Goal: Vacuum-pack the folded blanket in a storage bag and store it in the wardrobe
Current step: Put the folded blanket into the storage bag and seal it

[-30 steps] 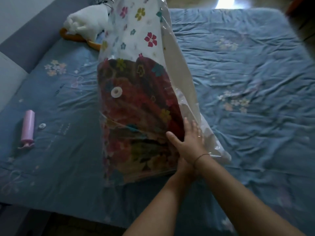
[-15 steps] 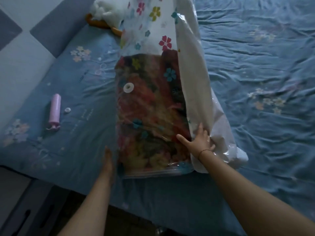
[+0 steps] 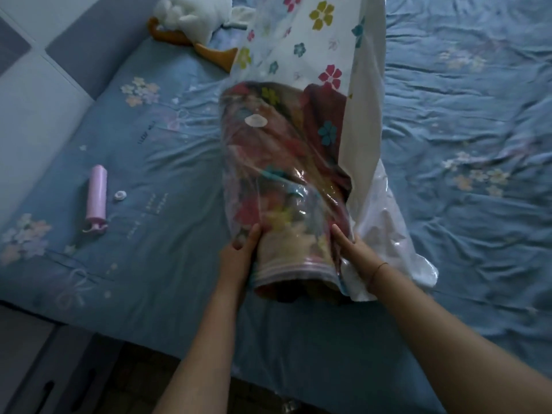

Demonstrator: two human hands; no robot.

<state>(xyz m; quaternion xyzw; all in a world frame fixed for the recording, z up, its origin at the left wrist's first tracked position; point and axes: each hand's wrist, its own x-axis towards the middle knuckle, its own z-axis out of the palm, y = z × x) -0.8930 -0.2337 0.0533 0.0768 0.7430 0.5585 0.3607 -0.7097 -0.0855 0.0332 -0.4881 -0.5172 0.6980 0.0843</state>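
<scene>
Lying lengthwise on the blue bed (image 3: 448, 130), the bag (image 3: 325, 49) is clear plastic printed with small flowers in pink, yellow and teal; its far part looks white and empty. Inside it the blanket (image 3: 277, 162) fills the near part as a dark, rounded bundle of red, yellow and other colours, blurred behind glossy creases. A white round valve (image 3: 256, 121) sits on the bag's upper face over the blanket. The near end of the bag shows a pale striped band, and the dark blanket shows below it. A loose white flap of plastic spreads out to the right of the bundle.

The left hand (image 3: 239, 255) grips the bundle's near left side, thumb on top and fingers curled around the edge. The right hand (image 3: 355, 252) presses the near right side, fingers flat against the plastic, a thin band on the wrist.

Well to the left on the bed lie a pink pump (image 3: 97, 198) and, just beside it, a small white cap (image 3: 120, 195). A white plush toy (image 3: 191, 13) rests at the far left.
</scene>
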